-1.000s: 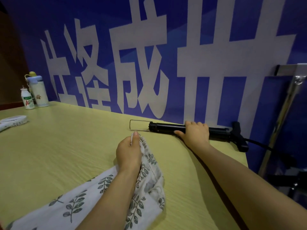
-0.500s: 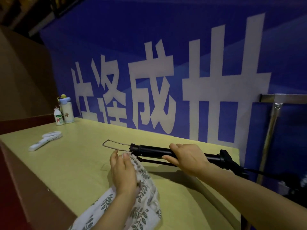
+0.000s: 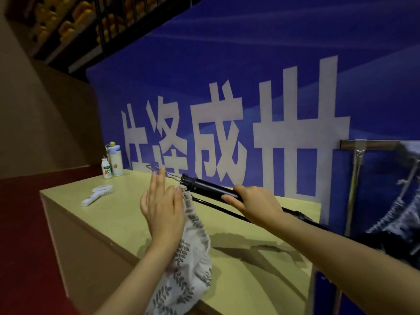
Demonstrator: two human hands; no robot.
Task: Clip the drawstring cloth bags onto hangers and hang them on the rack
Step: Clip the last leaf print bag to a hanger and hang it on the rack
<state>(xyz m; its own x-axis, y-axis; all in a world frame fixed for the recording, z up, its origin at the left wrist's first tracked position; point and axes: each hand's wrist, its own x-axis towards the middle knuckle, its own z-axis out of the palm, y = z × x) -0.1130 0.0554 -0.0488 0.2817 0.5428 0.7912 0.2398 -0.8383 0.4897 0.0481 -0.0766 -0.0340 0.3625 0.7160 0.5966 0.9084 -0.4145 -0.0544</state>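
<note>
Head view: right hand [image 3: 256, 204] curls round the black hanger [image 3: 211, 188], fingers wrapped over the bar near its middle. The hanger is held off the table [image 3: 113, 217], tilted, its left end higher and farther. A thin wire loop [image 3: 156, 170] sticks out of that left end. A thin black rod [image 3: 218, 208] runs under the bar.

Left hand [image 3: 162, 209] is flat, fingers straight and pointing up, palm side against the bag [image 3: 193, 258]. Its thumb lies along the bag's gathered top; cannot tell whether it pinches the cloth.

The bag is white with a grey leaf print. Its gathered top sits right at the hanger's left end, touching the bar. Cannot tell whether a clip has hold of it. The rest of the bag hangs down between the two forearms, across the near edge of the table, to the bottom of the frame.

Far left on the table stand a small white bottle [image 3: 106, 171] and a taller bottle [image 3: 115, 160], just beside each other and against the blue banner [image 3: 250, 64]. A white hand fan [image 3: 97, 194] lies near them, well left of the hands.

The rack [image 3: 369, 145] stands at the right, beyond the table: a metal bar on an upright post. Dark cloth [image 3: 404, 205] hangs from it at the right edge, blurred.
</note>
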